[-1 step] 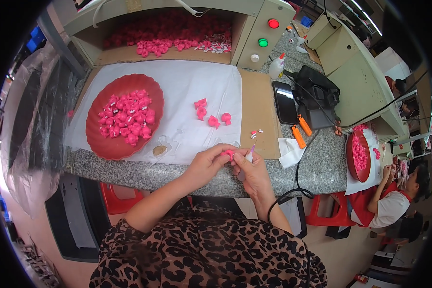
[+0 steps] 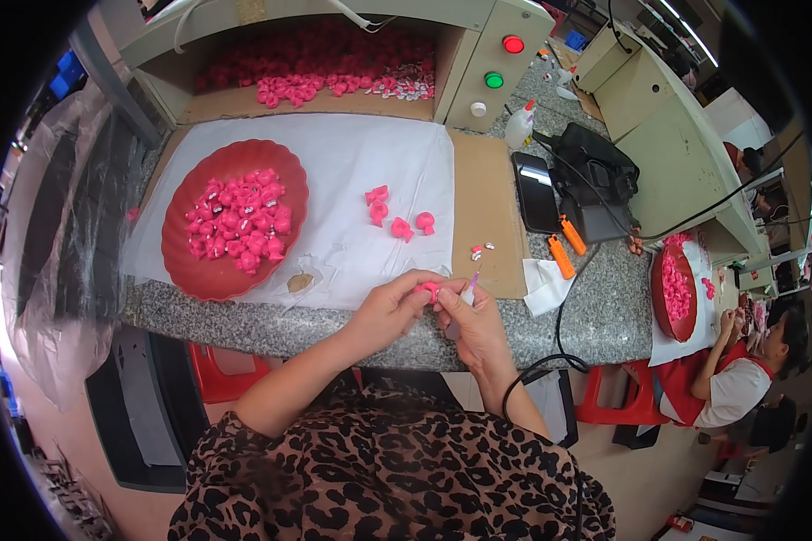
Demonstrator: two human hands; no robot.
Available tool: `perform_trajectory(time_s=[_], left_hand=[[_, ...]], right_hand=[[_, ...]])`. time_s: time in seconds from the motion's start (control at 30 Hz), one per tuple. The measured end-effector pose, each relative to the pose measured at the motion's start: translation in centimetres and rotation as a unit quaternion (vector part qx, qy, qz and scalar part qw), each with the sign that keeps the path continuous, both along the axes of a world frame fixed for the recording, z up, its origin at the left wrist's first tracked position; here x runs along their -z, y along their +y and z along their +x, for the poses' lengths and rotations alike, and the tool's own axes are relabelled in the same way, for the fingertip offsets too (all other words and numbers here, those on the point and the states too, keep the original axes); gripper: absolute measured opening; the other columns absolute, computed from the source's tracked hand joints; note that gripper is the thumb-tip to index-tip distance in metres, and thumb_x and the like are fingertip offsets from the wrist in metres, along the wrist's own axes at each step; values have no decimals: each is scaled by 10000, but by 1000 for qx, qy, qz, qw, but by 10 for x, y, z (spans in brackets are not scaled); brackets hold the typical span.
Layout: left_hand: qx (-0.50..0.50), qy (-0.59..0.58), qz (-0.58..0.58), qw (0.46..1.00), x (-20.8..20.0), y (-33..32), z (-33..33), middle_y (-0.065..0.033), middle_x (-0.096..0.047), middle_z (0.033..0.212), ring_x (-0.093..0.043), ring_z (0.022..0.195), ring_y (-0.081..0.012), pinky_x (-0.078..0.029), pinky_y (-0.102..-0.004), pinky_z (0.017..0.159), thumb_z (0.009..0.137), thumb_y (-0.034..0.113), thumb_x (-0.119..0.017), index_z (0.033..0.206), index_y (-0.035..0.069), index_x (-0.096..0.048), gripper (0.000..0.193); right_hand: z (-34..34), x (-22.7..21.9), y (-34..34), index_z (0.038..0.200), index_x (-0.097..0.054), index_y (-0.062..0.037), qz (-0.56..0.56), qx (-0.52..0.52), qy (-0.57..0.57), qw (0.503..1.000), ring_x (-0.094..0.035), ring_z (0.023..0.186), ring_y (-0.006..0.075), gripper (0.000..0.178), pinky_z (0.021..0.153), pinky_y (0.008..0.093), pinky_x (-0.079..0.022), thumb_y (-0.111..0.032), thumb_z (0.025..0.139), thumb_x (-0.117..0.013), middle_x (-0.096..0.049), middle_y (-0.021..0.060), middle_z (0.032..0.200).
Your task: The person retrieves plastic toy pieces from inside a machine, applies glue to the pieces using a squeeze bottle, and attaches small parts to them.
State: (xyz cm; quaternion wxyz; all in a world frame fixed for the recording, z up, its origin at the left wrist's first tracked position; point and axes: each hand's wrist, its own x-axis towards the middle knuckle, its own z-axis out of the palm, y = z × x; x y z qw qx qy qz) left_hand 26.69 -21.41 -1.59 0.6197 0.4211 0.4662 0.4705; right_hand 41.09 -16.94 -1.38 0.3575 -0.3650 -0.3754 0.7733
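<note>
Close to the bench's front edge, my left hand (image 2: pixel 383 313) pinches a small pink figurine part (image 2: pixel 429 290). The fingertips of my right hand (image 2: pixel 480 332) meet that part from the other side. Tucked in my right hand is a small pale bottle with a thin purple-based needle tip (image 2: pixel 472 285), pointing away from me. Several loose pink pieces (image 2: pixel 402 228) lie on the white paper (image 2: pixel 334 162) beyond my hands. To their right, tiny white-and-pink bits (image 2: pixel 477 253) rest on cardboard. A scalloped red bowl (image 2: pixel 176 257) heaped with pink pieces stands at the left.
A lit machine housing (image 2: pixel 478 63) at the back holds many pink pieces. On the right lie a black phone (image 2: pixel 536 194), a black bag (image 2: pixel 595 167), orange cutters (image 2: pixel 561 256), a white tissue (image 2: pixel 547 287) and a cable. A co-worker (image 2: pixel 735 388) sits farther right beside another red bowl (image 2: pixel 660 293).
</note>
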Motion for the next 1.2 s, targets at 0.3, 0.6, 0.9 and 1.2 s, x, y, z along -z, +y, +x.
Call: perform_trajectory(time_s=[0.3, 0.6, 0.9, 1.2], left_hand=[[20, -184, -50, 981, 4, -3, 3, 15, -400, 768, -312, 498, -24, -218, -149, 410, 922, 204, -336, 1130, 80, -415, 255], [29, -179, -41, 982, 7, -3, 7, 10, -406, 757, -317, 520, -31, -220, -154, 422, 921, 225, -345, 1031, 86, -414, 190], [26, -148, -47, 987, 4, 0, 9, 11, -405, 693, -317, 530, -44, -229, -156, 427, 922, 244, -334, 1012, 93, -412, 192], [21, -162, -41, 986, 5, -1, 9, -12, -406, 691, -311, 518, -46, -219, -159, 424, 922, 252, -335, 1016, 102, -405, 191]], right_hand=[[-5, 3, -8, 914, -575, -36, -77, 16, 45, 996, -450, 525, 56, 191, 473, 181, -359, -193, 806, -584, -537, 6, 667], [-11, 9, -16, 886, -582, -13, 4, 56, -34, 998, -450, 519, 55, 203, 465, 176, -356, -204, 816, -572, -536, 3, 668], [-13, 11, -16, 861, -577, -22, 12, 62, 12, 998, -464, 531, 70, 193, 485, 193, -382, -209, 815, -574, -540, 11, 668], [-12, 10, -16, 867, -575, -29, -6, 58, 15, 998, -467, 539, 73, 187, 506, 196, -380, -209, 815, -573, -533, 8, 669]])
